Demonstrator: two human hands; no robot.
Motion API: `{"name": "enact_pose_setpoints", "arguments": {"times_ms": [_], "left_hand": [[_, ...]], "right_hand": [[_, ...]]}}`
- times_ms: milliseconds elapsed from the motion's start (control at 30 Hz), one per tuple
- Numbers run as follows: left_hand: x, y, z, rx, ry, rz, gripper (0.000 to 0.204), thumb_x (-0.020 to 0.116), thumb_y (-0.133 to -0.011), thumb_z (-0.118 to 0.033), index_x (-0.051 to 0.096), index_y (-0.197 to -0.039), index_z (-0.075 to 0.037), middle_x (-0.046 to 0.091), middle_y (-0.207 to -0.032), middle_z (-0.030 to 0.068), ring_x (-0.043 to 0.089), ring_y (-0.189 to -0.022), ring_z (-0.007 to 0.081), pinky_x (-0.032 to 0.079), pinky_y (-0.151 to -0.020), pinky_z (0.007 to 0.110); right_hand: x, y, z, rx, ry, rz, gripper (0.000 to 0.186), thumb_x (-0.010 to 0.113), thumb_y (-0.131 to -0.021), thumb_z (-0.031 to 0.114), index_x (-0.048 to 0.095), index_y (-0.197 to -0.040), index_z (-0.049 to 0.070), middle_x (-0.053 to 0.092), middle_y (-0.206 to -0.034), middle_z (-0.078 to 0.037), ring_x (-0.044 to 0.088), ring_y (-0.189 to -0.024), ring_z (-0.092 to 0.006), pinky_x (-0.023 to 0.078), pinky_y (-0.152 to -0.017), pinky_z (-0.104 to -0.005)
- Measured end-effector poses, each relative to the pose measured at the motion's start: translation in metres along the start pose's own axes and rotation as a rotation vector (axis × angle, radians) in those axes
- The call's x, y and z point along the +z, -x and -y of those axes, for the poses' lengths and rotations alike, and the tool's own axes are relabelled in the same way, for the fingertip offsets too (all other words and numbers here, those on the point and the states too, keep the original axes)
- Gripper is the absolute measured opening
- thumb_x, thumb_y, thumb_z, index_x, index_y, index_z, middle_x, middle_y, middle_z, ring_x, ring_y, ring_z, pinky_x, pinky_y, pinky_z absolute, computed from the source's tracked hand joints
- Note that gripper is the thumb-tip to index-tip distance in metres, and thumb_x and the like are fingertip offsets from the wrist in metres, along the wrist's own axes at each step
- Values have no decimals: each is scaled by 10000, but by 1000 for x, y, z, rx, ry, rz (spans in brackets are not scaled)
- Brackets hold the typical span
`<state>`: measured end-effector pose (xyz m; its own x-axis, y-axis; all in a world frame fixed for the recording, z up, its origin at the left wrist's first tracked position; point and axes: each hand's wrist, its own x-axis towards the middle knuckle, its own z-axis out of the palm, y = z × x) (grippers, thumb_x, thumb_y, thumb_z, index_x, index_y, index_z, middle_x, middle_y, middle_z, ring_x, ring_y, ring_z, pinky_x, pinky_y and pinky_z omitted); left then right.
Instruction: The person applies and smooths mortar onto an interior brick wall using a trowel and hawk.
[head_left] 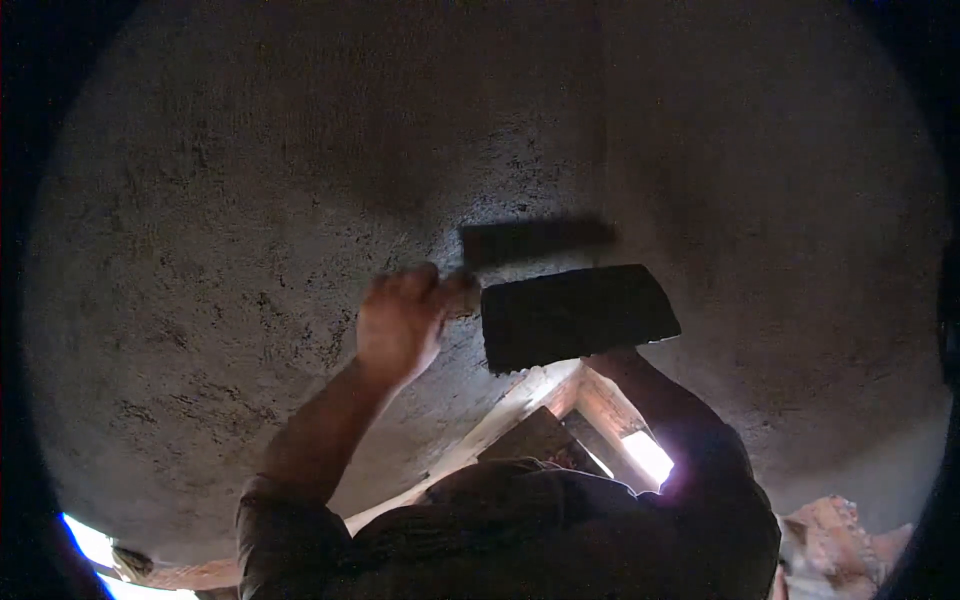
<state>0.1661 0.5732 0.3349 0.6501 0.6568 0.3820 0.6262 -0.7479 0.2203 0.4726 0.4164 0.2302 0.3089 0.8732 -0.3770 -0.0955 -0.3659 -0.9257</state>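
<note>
A broad dark flat plate (pixel 580 318), like a plastering tool, is in front of the rough grey plastered wall (pixel 250 200). Its lower edge looks bumpy. My left hand (pixel 400 320) is raised at the plate's left end, fingers closed and slightly blurred, around something tan and small that I cannot make out. My right hand (pixel 615 362) reaches up to the plate's lower edge; its fingers are hidden behind the plate. Just above, a dark band (pixel 535 240) lies across the wall; whether it is a shadow or another blade is unclear.
The plaster is coarse and pitted at left, smoother at right. Below, past my shirt (pixel 560 530), a bright window opening (pixel 648 458) and pale walls show. Exposed brickwork (pixel 835 540) is at the lower right. Bright light (pixel 90 540) enters at the lower left.
</note>
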Motion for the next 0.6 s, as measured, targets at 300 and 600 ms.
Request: {"name": "enact_pose_setpoints", "arguments": {"times_ms": [300,600], "left_hand": [[0,79,-2,-586,780,317,370,671,-691,-74,597,-1052,-43,591,-891,96,575,-704,257,457,-616,329],[-15,49,-16,-535,781,193,333,655,-714,-117,597,-1037,-63,580,-884,91,560,-705,247,446,-638,348]], "right_hand": [[39,26,90,-403,1397,96,341,596,-743,177,582,-1072,90,584,-1071,-109,548,-943,-303,425,-861,-384],[12,30,70,-732,1508,-86,377,605,-728,203,573,-1094,115,572,-1092,-120,535,-973,-301,409,-872,-405]]}}
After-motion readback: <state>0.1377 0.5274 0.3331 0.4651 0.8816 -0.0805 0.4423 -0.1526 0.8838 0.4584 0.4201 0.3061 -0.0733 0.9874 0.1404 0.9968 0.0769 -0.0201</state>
